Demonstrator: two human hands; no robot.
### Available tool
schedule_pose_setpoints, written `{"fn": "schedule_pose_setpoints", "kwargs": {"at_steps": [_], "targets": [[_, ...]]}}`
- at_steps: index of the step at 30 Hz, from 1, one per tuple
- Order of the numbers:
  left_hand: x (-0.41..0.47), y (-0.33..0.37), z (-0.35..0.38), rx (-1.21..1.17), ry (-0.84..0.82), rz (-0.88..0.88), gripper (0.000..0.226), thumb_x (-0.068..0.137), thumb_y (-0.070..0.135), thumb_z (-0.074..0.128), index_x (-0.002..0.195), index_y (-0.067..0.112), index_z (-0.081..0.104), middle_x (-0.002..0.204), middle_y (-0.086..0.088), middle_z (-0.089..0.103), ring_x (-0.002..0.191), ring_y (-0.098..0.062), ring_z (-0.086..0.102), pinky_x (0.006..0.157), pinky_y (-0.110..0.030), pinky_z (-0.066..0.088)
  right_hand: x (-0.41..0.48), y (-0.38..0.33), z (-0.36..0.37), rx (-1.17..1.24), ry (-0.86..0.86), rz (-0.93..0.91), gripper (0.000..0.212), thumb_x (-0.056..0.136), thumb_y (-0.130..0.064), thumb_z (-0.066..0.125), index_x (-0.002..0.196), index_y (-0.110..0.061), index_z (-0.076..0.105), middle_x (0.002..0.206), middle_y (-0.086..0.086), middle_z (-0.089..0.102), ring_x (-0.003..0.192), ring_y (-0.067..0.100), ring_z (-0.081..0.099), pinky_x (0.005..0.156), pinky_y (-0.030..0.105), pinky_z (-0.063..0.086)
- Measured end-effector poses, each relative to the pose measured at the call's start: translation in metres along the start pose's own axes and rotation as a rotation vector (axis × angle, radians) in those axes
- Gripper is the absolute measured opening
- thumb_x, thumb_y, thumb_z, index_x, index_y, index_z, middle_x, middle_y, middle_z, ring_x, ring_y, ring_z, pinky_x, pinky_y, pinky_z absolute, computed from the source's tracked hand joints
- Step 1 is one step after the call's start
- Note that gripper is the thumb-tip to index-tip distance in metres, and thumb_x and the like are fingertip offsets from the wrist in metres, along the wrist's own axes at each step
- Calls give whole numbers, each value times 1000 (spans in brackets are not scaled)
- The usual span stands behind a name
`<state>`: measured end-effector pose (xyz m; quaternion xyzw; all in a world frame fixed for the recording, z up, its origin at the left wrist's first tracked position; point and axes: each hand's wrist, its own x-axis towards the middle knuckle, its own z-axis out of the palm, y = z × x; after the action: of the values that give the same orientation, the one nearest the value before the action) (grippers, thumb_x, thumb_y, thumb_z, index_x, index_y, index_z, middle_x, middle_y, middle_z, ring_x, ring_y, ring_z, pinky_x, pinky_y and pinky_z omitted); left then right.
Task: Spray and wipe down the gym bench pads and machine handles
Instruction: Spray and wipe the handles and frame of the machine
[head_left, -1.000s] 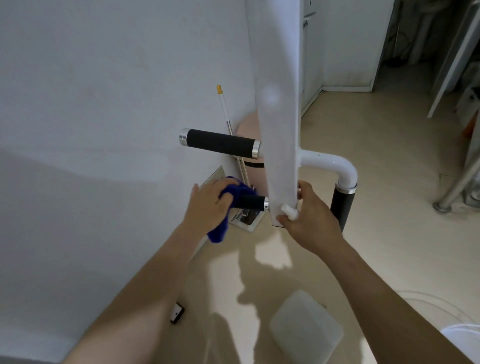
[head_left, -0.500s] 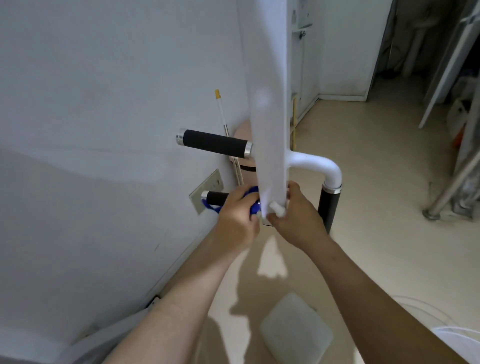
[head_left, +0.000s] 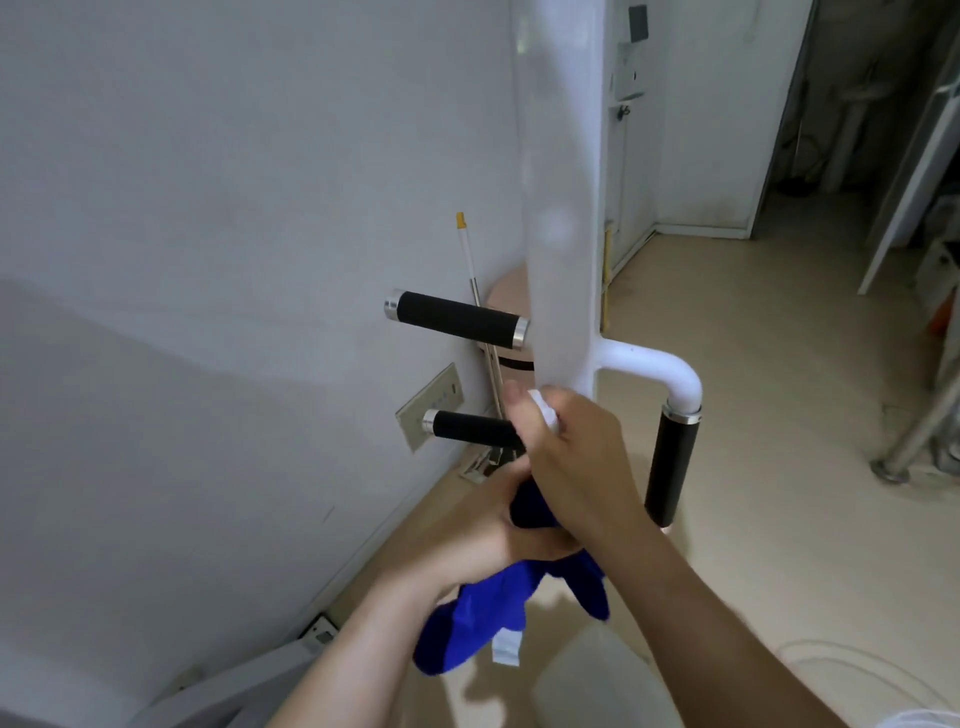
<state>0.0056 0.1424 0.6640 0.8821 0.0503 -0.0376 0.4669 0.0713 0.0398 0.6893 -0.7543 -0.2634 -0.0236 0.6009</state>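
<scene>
A white machine arm (head_left: 563, 218) hangs down in front of me. It carries three black foam handles: an upper one (head_left: 457, 318) and a lower one (head_left: 475, 428) pointing left, and a vertical one (head_left: 670, 465) on a curved white tube at the right. My right hand (head_left: 576, 462) grips the bottom end of the white arm. Just below it, my left hand (head_left: 475, 530) holds a blue cloth (head_left: 498, 613), which hangs loose and touches no handle.
A grey wall (head_left: 208, 260) with a socket plate (head_left: 431, 405) runs along the left. A thin mop handle (head_left: 475, 291) leans on it. A white square pad (head_left: 597, 680) lies on the beige floor below, and a metal post foot (head_left: 891, 470) stands at the right.
My left hand has drawn the blue cloth off the lower black handle and down toward me. The right hand keeps its grip on the white arm's end.
</scene>
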Motion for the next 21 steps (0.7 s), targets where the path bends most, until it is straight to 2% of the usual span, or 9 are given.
{"fn": "schedule_pose_setpoints", "kwargs": {"at_steps": [2, 4, 6, 9, 11, 13, 17, 19, 21], "targets": [[-3, 5, 0, -33, 108, -13, 20, 72, 38, 73, 87, 46, 63, 84, 11, 73, 83, -15, 70, 83, -48, 55, 4, -6, 6, 138, -41, 82, 66, 83, -65, 43, 59, -4, 53, 45, 8, 44, 46, 18, 43, 53, 36, 38], [-7, 7, -4, -83, 236, -16, 16, 78, 27, 74, 86, 39, 68, 82, 11, 74, 77, -9, 70, 84, -42, 56, 12, -10, 11, 338, -69, 229, 61, 87, -61, 44, 55, -11, 57, 37, -3, 40, 38, 10, 40, 52, 28, 34], [-9, 6, -11, -104, 288, -10, 16, 80, 19, 75, 88, 33, 72, 83, 8, 76, 79, -10, 72, 83, -38, 56, 22, -11, 14, 409, -134, 324, 58, 95, -53, 42, 58, -11, 60, 38, -8, 45, 39, 6, 44, 51, 22, 39], [-10, 1, -23, -81, 319, -5, 19, 79, 16, 77, 89, 32, 74, 81, 11, 76, 78, -7, 71, 77, -28, 54, 33, -10, 17, 509, -313, 400, 59, 93, -55, 43, 60, -10, 63, 54, -1, 63, 52, 12, 57, 55, 19, 48], [-9, -2, -29, -48, 303, 7, 23, 79, 14, 76, 90, 34, 73, 80, 25, 72, 78, 6, 67, 75, -17, 48, 34, -9, 19, 524, -429, 391, 67, 88, -65, 44, 57, -10, 67, 65, 10, 68, 58, 17, 63, 65, 24, 52], [-8, 1, -37, -56, 247, 6, 24, 82, 10, 73, 92, 31, 73, 81, 34, 69, 83, 14, 63, 74, -7, 43, 35, -11, 22, 541, -436, 392, 69, 82, -71, 46, 54, -12, 68, 68, 15, 69, 62, 20, 66, 69, 27, 53], [-3, 3, -61, -145, 156, -51, 21, 83, 8, 72, 98, 23, 74, 104, 6, 73, 100, -8, 65, 87, -14, 46, 45, -21, 32, 673, -336, 477, 54, 88, -54, 56, 63, -6, 61, 53, 7, 61, 55, 21, 60, 58, 27, 53], [-2, 1, -74, -134, 97, -88, 22, 80, 10, 74, 100, 19, 73, 101, 5, 74, 98, -11, 66, 88, -17, 47, 49, -22, 38, 795, -328, 597, 52, 88, -54, 57, 65, -7, 61, 52, 6, 58, 52, 21, 55, 57, 28, 50], [-1, 0, -83, -108, 57, -121, 24, 73, 16, 74, 98, 17, 74, 97, 3, 75, 96, -17, 66, 92, -28, 47, 50, -22, 45, 822, -369, 618, 60, 86, -61, 54, 59, -9, 62, 52, 8, 57, 49, 21, 53, 59, 30, 47]]}}
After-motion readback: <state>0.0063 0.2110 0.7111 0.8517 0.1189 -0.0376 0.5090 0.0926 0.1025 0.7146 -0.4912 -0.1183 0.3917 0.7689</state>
